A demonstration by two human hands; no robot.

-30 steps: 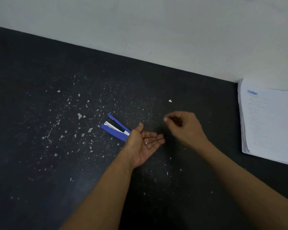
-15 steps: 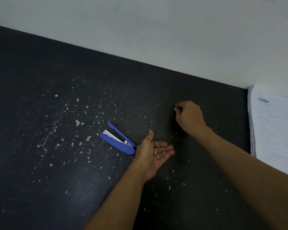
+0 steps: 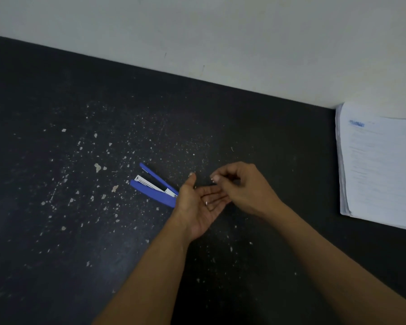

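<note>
Pinching a tiny bit (image 3: 213, 181) in our right hand (image 3: 244, 186) over our spread left hand (image 3: 197, 207), we see the stapler (image 3: 152, 195) lying with long axis diagonal, mouth pointing far-left.

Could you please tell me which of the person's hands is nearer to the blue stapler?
Left. The left hand lies palm up beside the blue stapler, at its hinge end; the right hand is farther right, beyond the left hand.
</note>
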